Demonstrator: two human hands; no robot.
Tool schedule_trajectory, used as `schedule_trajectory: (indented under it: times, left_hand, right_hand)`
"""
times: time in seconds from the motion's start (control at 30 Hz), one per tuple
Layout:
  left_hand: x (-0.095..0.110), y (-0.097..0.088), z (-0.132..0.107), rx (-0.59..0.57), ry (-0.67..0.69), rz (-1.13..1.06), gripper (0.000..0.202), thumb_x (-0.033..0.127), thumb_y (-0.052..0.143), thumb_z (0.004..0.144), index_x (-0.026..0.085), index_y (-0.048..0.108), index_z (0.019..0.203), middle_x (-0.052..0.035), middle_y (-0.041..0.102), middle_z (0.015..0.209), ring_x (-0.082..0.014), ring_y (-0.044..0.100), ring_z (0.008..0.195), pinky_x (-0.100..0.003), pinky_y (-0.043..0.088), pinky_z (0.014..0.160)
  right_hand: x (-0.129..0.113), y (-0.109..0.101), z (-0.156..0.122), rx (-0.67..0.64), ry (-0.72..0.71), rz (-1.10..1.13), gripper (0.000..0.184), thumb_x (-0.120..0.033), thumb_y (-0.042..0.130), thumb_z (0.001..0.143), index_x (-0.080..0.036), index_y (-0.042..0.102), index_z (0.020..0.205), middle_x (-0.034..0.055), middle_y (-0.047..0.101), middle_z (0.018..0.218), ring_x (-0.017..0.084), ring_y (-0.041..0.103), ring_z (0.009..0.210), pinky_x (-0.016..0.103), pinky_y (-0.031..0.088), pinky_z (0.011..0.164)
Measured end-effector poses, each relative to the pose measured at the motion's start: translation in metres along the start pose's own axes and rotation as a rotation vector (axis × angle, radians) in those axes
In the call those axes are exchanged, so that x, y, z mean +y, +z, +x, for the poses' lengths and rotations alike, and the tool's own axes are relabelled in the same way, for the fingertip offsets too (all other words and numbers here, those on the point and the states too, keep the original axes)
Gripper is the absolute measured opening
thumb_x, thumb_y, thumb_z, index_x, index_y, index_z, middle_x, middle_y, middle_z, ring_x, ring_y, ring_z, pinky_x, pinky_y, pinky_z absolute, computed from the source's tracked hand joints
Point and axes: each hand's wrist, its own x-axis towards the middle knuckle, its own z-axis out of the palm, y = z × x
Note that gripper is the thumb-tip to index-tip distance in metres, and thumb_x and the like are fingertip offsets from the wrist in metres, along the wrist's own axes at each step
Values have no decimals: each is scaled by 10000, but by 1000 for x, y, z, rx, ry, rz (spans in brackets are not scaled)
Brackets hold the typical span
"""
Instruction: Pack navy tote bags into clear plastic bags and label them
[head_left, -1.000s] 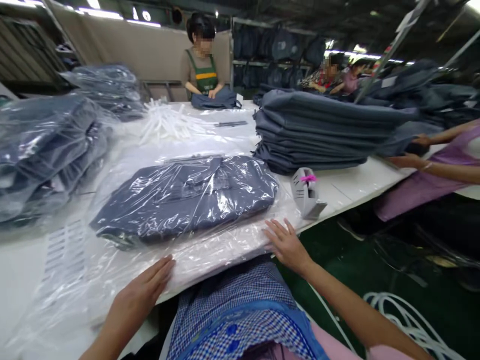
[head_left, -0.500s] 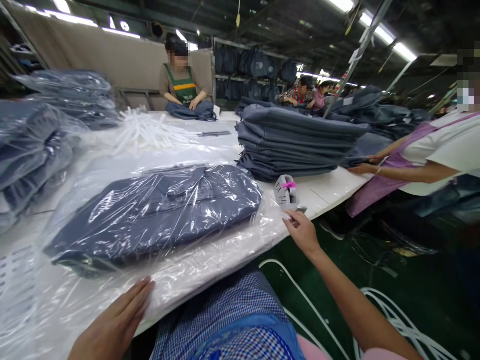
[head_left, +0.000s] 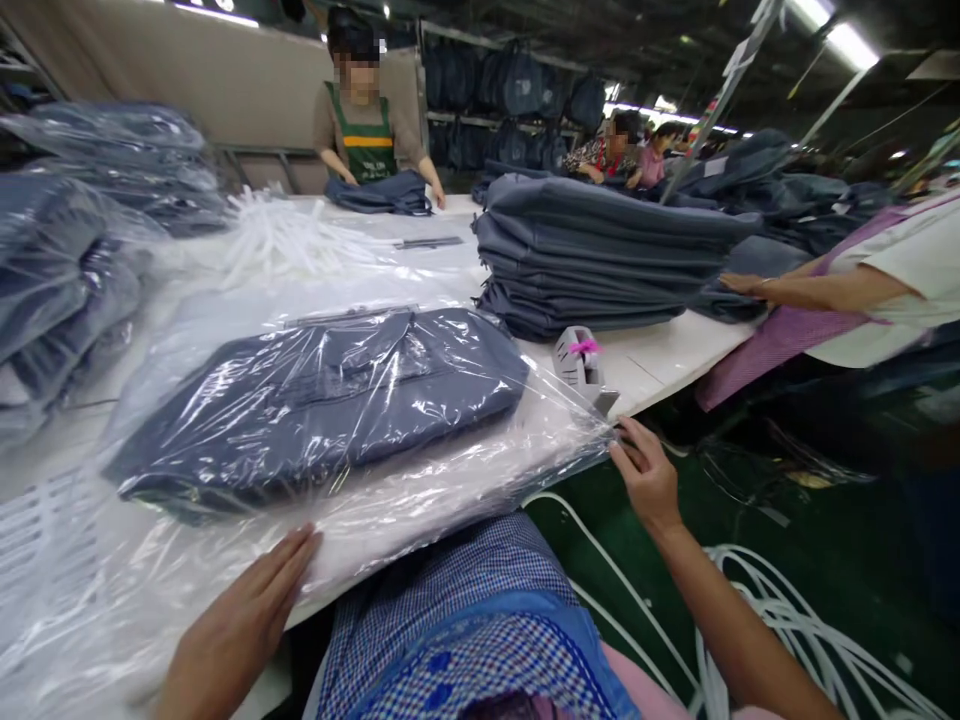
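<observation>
In front of me a dark blue folded bag lies inside a clear plastic bag on the white table. My right hand pinches the plastic at its right corner and holds it taut past the table's front edge. Stretched out with the fingers together, my left hand rests flat on the plastic near the front edge. A grey tape dispenser with a pink bit on top stands just beyond my right hand.
A tall stack of dark blue bags stands behind the dispenser. Plastic-wrapped bags are piled at the left, near white strips. One co-worker stands across the table; another's arm reaches in from the right. White tubing lies on the floor.
My right hand has moved right and drawn the plastic's corner out taut. My left hand stays on the plastic. The right co-worker's hands have shifted on the dark fabric.
</observation>
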Motion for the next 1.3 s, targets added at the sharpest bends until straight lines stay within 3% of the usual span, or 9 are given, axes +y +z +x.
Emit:
schedule_trajectory:
  times: [0.1, 0.2, 0.3, 0.47, 0.57, 0.67, 1.03, 1.2, 1.3]
  left_hand:
    - [4, -4, 1, -57, 33, 106, 541, 360, 388, 977, 229, 409, 1502, -58, 492, 1505, -255, 583, 1272, -388, 491, 1074]
    - [8, -10, 4, -110, -49, 124, 486, 308, 391, 971, 222, 504, 1435, -47, 518, 1483, -225, 598, 1256, -330, 512, 1036]
    - [12, -21, 10, -215, -155, 64, 469, 262, 398, 951, 247, 549, 1395, -21, 526, 1473, -194, 596, 1258, -291, 527, 996]
    - [9, -43, 30, -378, -302, -98, 446, 343, 367, 973, 281, 583, 1359, -6, 585, 1411, -215, 629, 1214, -334, 544, 962]
    - [-1, -49, 40, -430, -364, -173, 437, 359, 368, 974, 270, 624, 1317, -20, 649, 1333, -235, 672, 1143, -351, 539, 961]
    - [-7, -52, 42, -436, -374, -232, 431, 338, 378, 971, 231, 647, 1290, -41, 680, 1287, -241, 676, 1134, -360, 525, 983]
    - [11, -48, 13, -174, -115, 67, 374, 186, 445, 974, 188, 616, 1306, -101, 591, 1409, -256, 566, 1283, -460, 430, 1117]
    - [1, -52, -4, -45, -89, 168, 370, 121, 416, 954, 193, 670, 1213, -86, 674, 1297, -229, 663, 1148, -399, 532, 1018]
    - [-5, -53, -4, 45, -84, 174, 362, 128, 405, 958, 196, 687, 1174, -76, 718, 1216, -201, 705, 1056, -331, 577, 938]
  right_hand:
    - [-20, 1, -13, -187, -484, -329, 676, -357, 709, 843, -278, 462, 1467, 109, 497, 1484, 342, 453, 1362, 582, 299, 1167]
    - [-31, 23, -22, -430, -738, -481, 673, -365, 688, 871, -307, 422, 1487, 79, 457, 1525, 341, 353, 1434, 618, 160, 1205]
    - [-25, 45, -15, -492, -770, -523, 536, -275, 595, 933, -282, 467, 1454, 77, 455, 1526, 321, 340, 1445, 628, 155, 1198]
    - [-4, 45, 24, -571, -760, -437, 366, -140, 478, 946, -303, 692, 1194, 34, 717, 1199, 238, 632, 1167, 532, 333, 1160]
    - [3, 38, 47, -647, -722, -360, 347, -172, 466, 945, -289, 737, 1128, 55, 746, 1092, 229, 687, 1015, 423, 524, 973]
    - [7, 36, 60, -705, -740, -280, 320, -232, 481, 961, -273, 730, 1158, 63, 751, 1076, 232, 706, 937, 365, 570, 818]
    - [27, 25, 50, -680, -920, -310, 415, -136, 484, 931, -263, 636, 1297, 45, 717, 1203, 244, 701, 1018, 412, 550, 936]
    - [24, 28, 58, -621, -1090, -301, 410, -116, 452, 923, -288, 653, 1237, 31, 723, 1189, 227, 704, 1005, 394, 544, 949]
    - [22, 35, 63, -577, -1089, -315, 338, -142, 472, 926, -281, 666, 1165, 46, 627, 1361, 255, 634, 1181, 432, 499, 1033]
